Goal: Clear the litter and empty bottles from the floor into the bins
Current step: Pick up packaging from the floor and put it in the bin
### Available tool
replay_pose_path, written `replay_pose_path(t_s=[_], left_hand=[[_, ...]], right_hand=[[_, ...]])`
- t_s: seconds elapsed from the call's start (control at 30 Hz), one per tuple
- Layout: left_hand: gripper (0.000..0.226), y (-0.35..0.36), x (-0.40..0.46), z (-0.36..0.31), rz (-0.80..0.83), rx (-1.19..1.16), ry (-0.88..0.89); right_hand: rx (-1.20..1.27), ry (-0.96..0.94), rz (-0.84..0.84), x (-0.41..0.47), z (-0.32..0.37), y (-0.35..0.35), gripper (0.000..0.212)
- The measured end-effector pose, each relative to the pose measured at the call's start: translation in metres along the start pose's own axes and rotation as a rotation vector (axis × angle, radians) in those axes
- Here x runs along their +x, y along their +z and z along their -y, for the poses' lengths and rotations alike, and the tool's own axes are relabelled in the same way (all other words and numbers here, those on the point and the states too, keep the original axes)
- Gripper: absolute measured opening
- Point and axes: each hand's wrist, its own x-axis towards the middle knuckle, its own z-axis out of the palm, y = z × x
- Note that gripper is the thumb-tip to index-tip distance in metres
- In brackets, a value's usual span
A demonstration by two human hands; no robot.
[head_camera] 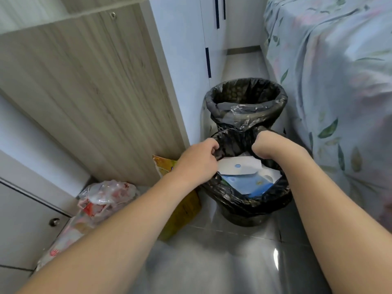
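Observation:
Two bins lined with black bags stand on the floor between a cabinet and a bed. The near bin (250, 206) holds white and blue paper packaging (248, 177). My left hand (199, 160) grips the black liner at the near bin's left rim. My right hand (269, 145) is curled over the liner at the far right rim, its fingers hidden inside. The far bin (246, 102) behind it looks dark inside; its contents are hard to make out.
A yellow packet (182, 209) leans against the cabinet left of the near bin. A clear plastic bag with red print (101, 198) lies further left on the floor. A wooden cabinet side (95, 92) stands left, a floral bedsheet (339, 81) right.

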Motion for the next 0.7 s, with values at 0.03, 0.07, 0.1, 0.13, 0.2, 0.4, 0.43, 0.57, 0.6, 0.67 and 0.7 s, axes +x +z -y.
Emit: replay_pose_path(t_s=[0.03, 0.07, 0.1, 0.13, 0.2, 0.4, 0.43, 0.57, 0.6, 0.67, 0.7], left_hand=[[0.037, -0.005, -0.005, 0.007, -0.04, 0.005, -0.004], [0.033, -0.011, -0.012, 0.016, -0.084, 0.015, 0.002], [0.029, -0.018, -0.02, 0.027, -0.132, 0.028, 0.018], [0.026, -0.023, -0.029, 0.039, -0.179, 0.041, 0.04], [0.023, -0.033, -0.048, 0.067, -0.256, 0.075, 0.087], [0.017, -0.056, -0.124, 0.174, -0.227, 0.25, 0.051], [0.018, -0.06, -0.141, 0.192, -0.206, 0.273, 0.022], [0.021, -0.06, -0.21, 0.262, -0.129, 0.25, -0.167], [0.021, -0.055, -0.227, 0.277, -0.103, 0.225, -0.228], [0.02, -0.04, -0.261, 0.305, -0.065, 0.167, -0.363], [0.02, -0.03, -0.277, 0.317, -0.047, 0.14, -0.426]], right_hand=[[0.005, -0.016, -0.005, -0.002, 0.006, 0.003, 0.02], [0.009, -0.042, -0.016, -0.005, 0.013, 0.006, 0.021], [0.011, -0.072, -0.028, -0.008, 0.023, 0.009, 0.022], [0.008, -0.107, -0.038, -0.012, 0.035, 0.012, 0.023], [-0.02, -0.203, -0.043, -0.024, 0.064, 0.021, 0.017], [-0.056, -0.639, -0.074, -0.074, 0.16, 0.081, 0.033], [-0.059, -0.692, -0.05, -0.083, 0.175, 0.095, 0.03], [-0.098, -0.786, 0.161, -0.113, 0.225, 0.16, 0.028], [-0.112, -0.794, 0.216, -0.119, 0.235, 0.178, 0.028], [-0.152, -0.807, 0.296, -0.13, 0.248, 0.214, 0.031], [-0.19, -0.816, 0.321, -0.136, 0.251, 0.233, 0.033]])
